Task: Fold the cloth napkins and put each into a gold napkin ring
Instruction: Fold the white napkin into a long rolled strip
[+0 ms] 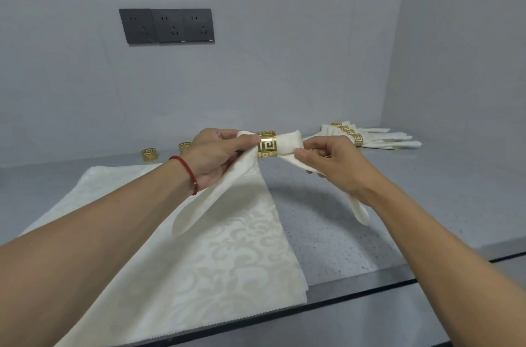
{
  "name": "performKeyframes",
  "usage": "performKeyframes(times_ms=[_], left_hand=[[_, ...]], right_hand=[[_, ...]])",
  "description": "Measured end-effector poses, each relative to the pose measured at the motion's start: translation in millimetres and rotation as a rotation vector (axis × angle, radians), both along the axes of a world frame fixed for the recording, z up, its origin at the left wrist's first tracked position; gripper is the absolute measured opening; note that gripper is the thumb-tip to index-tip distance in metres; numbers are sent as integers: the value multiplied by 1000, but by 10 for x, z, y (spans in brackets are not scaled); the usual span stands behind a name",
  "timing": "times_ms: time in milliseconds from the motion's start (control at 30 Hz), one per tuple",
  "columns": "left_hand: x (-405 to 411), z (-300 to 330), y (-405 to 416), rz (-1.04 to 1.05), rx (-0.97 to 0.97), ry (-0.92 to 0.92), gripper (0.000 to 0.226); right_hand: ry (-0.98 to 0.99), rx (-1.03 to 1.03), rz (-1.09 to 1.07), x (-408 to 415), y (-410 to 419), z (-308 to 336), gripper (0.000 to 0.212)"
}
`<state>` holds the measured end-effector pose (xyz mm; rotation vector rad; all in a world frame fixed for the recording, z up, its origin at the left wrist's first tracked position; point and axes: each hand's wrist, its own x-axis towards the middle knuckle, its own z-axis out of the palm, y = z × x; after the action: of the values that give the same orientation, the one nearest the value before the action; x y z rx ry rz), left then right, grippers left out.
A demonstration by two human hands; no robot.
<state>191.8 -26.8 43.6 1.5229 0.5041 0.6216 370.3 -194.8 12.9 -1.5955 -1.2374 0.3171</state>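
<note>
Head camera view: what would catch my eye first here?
First, the gold napkin ring around a cream napkin, held above the counter by the left hand and right hand. Below lies a flat patterned napkin; finished ringed napkins sit at back right, and spare rings at back left.

Seven gold rings (267, 144), six cream napkins (216, 190), three sockets (167, 25)

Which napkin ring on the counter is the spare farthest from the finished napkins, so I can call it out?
Start at the dark socket panel on the back wall and drop down to the grey counter. Two empty gold rings stand there along the wall, left of the left hand. Take the left spare ring; unlike the right spare ring, it stands in full view, clear of the hand.
</note>
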Motion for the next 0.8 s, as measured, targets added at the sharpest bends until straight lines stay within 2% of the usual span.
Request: performKeyframes(times_ms=[100,167,300,433,533,633,800], left_hand=[[-42,-1,-6,18,1,-12,28],[-67,-15,-7,-2,22,6,27],[-91,-41,-7,3,38,0,30],[-108,-26,-29,-6,65,7,25],[-129,-18,-42,-18,70,1,30],[-155,-20,-31,-44,24,-32,50],[-150,-18,-18,-19,13,-41,45]], right_hand=[[-69,-65,8,40,-14,29,15],[-109,-100,12,31,-22,66,27],[-179,-49,-18,-83,71,117,39],[-355,19,-84,-212,161,110,64],[-372,85,-22,-276,226,116,51],[-259,150,-34,-281,258,121,43],[-183,161,-32,-253,280,120,42]])
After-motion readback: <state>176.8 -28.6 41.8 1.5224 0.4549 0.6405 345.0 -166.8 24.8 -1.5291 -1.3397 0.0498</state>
